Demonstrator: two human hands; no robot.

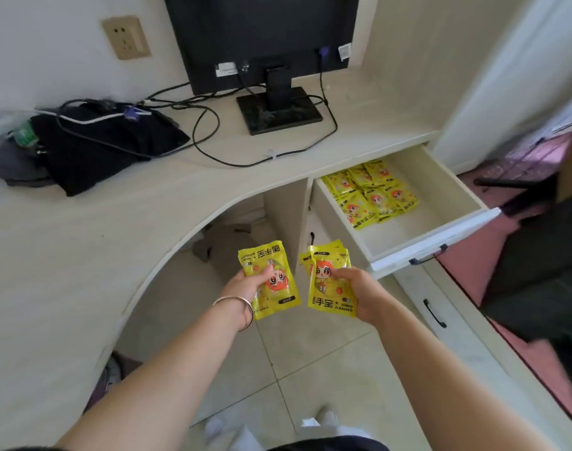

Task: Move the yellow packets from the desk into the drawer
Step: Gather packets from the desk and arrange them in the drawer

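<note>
Gripping a yellow packet (pixel 276 271), perhaps more than one, in the left hand (pixel 245 285), fingers curled under, thumb on its face. Pinching a small stack (pixel 328 289) of the same in the right hand (pixel 358 289), thumb on top. Holding both in the air over the floor (pixel 310 369), before the curved edge of the desk (pixel 115 222), near the open drawer (pixel 441 242) but not yet above it. Carry the right-hand stack over the drawer front, lower it into the bare near part beside the stored packets (pixel 369 193) at the back left, then loosen the fingers. Follow with the left. Keep the stack squeezed flat: probably slippery, apt to fan out.
</note>
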